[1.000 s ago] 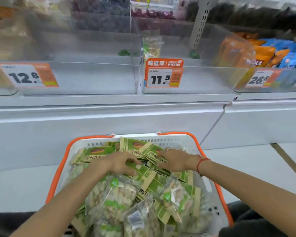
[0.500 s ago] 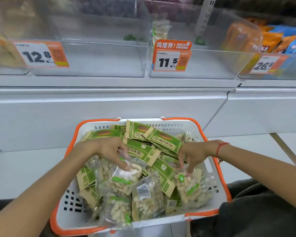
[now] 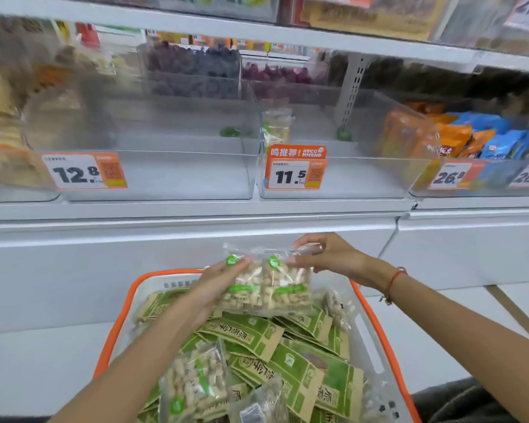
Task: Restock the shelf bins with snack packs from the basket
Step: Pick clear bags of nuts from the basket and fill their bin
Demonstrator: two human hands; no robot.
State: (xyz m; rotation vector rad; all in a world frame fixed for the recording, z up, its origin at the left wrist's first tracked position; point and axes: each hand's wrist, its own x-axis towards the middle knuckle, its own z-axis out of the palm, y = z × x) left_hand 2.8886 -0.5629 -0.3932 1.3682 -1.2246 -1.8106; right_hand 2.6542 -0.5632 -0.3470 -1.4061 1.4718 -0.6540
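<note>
Two clear peanut packs [image 3: 264,283] are held side by side just above the basket [image 3: 376,355]. The left hand [image 3: 217,285] supports them from below with thumb over the front, and the right hand [image 3: 324,254] pinches the crinkly top seam of the right-hand pack. They look light and soft, with slippery film and loose contents that will shift, so the sealed top edge seems the surest hold. Below the grip lie more peanut packs among green paper sachets [image 3: 300,364]. Beyond the grip, the bin tagged 11.5 [image 3: 333,181] holds one matching pack [image 3: 277,126] at its back.
</note>
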